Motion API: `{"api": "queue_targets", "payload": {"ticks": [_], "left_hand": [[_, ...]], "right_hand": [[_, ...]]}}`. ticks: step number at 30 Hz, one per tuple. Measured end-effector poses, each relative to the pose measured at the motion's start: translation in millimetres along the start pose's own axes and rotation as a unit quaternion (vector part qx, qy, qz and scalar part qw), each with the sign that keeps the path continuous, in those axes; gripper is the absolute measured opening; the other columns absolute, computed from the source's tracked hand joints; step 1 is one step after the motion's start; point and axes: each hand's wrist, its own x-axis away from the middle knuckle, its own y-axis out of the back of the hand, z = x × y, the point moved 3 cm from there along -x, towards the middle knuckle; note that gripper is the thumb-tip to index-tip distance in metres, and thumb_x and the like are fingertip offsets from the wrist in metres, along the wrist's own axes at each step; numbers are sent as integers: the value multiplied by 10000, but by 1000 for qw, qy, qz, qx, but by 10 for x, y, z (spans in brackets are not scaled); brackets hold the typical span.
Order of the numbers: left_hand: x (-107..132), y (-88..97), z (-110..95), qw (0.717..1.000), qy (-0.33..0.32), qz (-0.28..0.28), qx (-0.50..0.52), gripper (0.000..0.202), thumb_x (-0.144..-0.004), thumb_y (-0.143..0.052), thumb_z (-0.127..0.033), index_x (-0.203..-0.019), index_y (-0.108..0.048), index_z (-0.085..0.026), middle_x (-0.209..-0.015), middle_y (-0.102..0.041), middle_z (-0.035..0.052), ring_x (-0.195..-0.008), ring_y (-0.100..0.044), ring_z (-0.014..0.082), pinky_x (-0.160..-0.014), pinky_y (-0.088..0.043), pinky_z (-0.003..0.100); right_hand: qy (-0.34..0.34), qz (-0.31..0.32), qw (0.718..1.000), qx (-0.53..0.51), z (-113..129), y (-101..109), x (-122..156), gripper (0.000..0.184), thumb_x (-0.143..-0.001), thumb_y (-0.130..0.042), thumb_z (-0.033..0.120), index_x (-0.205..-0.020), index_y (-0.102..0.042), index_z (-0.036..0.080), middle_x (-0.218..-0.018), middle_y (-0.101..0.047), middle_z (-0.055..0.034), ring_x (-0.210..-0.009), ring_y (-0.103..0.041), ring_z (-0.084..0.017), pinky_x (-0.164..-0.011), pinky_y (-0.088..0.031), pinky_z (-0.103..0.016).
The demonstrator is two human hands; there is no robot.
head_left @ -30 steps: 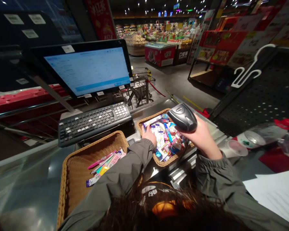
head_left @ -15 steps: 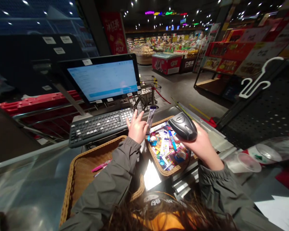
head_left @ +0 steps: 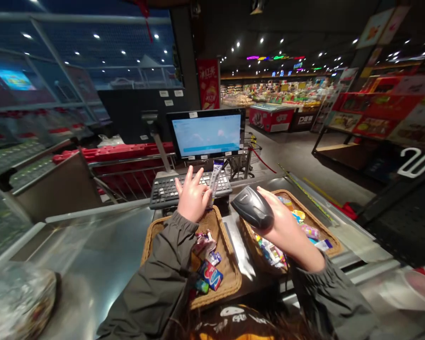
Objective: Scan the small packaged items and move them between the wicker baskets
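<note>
My left hand (head_left: 192, 194) is over the front edge of the keyboard (head_left: 170, 189). It pinches a slim purple-and-clear packet (head_left: 216, 177) upright beside the thumb, while the other fingers stretch out toward the keys. My right hand (head_left: 285, 224) is wrapped round a black handheld barcode scanner (head_left: 253, 208), whose head points up and left toward the packet. Under my left forearm, a wicker basket (head_left: 235, 278) holds several small wrapped items, partly hidden by the sleeve. Below my right hand stands a second wicker basket (head_left: 335, 248) with many small colourful packets, partly covered by the hand.
Behind the keyboard stands a lit monitor (head_left: 208, 134), with a second dark screen (head_left: 131, 115) to its left. A clear plastic bag with something in it (head_left: 21, 297) lies on the metal counter (head_left: 92, 255). A white hanger (head_left: 412, 163) hangs at the right.
The view has swung left. The left basket, which showed a pink pen-like item, now shows wrapped items. Both hands keep their holds; the scanner has come closer to the packet.
</note>
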Motion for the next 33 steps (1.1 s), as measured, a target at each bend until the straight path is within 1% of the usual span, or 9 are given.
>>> {"api": "queue_targets", "payload": {"ticks": [3,5,11,14,19,22,28,33], "left_hand": [[128,129,143,1000,9,-4,-7,213,-915,-563,-234,-746,-682,-185,-1548,-425,72,-1507,-202,351,-1130,-137,753],[204,206,241,1000,16,-4,-7,214,-919,-561,-233,-743,-673,-184,-1550,-422,68,-1509,-197,347,-1132,-135,751],[386,403,528,999,42,-5,-6,201,-914,-560,-224,-750,-671,-189,-1530,-455,69,-1503,-220,346,-1133,-146,747],[463,463,650,999,49,-6,-8,198,-914,-559,-228,-757,-675,-194,-1533,-450,65,-1504,-218,343,-1131,-155,746],[542,499,802,999,48,-5,-8,202,-919,-544,-226,-774,-681,-197,-1541,-439,61,-1507,-208,339,-1127,-157,751],[551,503,860,999,46,-4,-6,202,-918,-540,-228,-779,-683,-196,-1537,-444,64,-1506,-214,336,-1129,-161,748],[548,480,944,999,40,3,-8,221,-927,-523,-244,-784,-687,-200,-1522,-467,63,-1501,-229,334,-1128,-163,751],[563,418,978,999,43,29,2,234,-920,-530,-254,-762,-694,-201,-1512,-479,68,-1496,-240,340,-1129,-153,751]], "right_hand": [[13,16,1000,-9,162,-150,-110,384,-763,-626,222,-1145,-632,189,-1261,-644,-143,-1252,-565,-342,-1103,-425,-560],[19,27,999,-20,258,-246,-169,375,-770,-617,228,-1142,-635,184,-1264,-638,-149,-1265,-550,-346,-1102,-419,-564],[30,48,997,-47,487,-474,-268,495,-726,-593,181,-1220,-612,168,-1276,-637,-151,-1287,-524,-362,-1100,-409,-576],[30,52,997,-55,572,-555,-289,512,-708,-600,169,-1219,-620,168,-1271,-643,-150,-1286,-528,-360,-1099,-411,-568],[25,55,996,-61,671,-654,-319,465,-716,-615,183,-1180,-646,190,-1248,-660,-131,-1276,-544,-347,-1111,-398,-560],[28,56,996,-65,711,-688,-341,491,-709,-612,180,-1200,-637,185,-1222,-671,-135,-1258,-558,-344,-1101,-412,-547],[10,61,997,-54,760,-686,-359,545,-739,-620,213,-1279,-576,166,-1263,-648,-160,-1244,-567,-351,-1071,-438,-553],[-1,67,996,-59,775,-700,-348,474,-752,-633,226,-1224,-612,188,-1231,-668,-136,-1234,-578,-340,-1062,-448,-534]]}}
